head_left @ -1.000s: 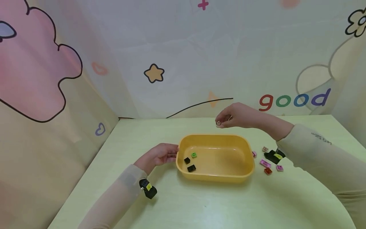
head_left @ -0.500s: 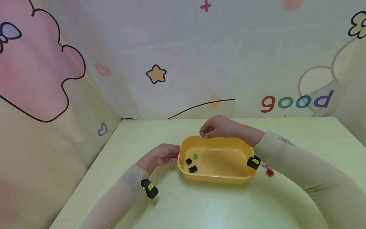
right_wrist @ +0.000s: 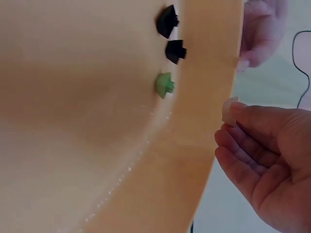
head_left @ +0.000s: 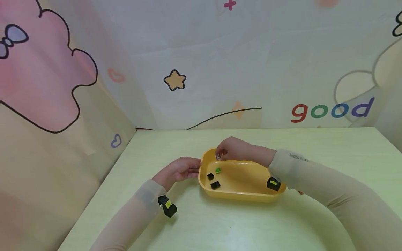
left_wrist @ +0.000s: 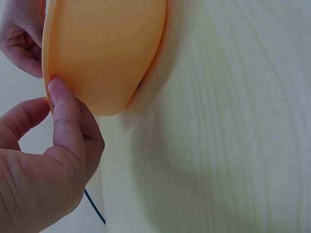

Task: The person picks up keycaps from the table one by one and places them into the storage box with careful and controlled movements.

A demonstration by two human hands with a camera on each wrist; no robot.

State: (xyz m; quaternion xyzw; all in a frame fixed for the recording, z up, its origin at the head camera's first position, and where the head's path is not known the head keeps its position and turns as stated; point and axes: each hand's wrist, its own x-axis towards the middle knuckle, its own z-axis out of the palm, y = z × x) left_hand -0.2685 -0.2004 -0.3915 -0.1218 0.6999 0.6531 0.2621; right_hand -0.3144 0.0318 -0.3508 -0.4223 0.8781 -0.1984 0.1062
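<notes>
A yellow plastic basin (head_left: 242, 197) stands on the table. At its left end my left hand (head_left: 180, 170) pinches the rim between thumb and fingers, as the left wrist view shows on the basin wall (left_wrist: 107, 53). Over the back left of the basin, my right hand (head_left: 233, 149) holds a small pale toy brick (right_wrist: 229, 111) by the fingertips. Inside the basin lie a green brick (head_left: 218, 170) and two black bricks, one (head_left: 210, 176) behind the other (head_left: 215, 185), all toward the left end.
Just right of the basin a bit of a red brick (head_left: 300, 192) shows under the right sleeve (head_left: 320, 177), which covers that area. Behind the table (head_left: 176, 139) hangs a printed cloth (head_left: 220, 69).
My right hand has come left and down from behind the basin to over its back left, carrying the pale brick. The left hand keeps its grip; the view has shifted slightly.
</notes>
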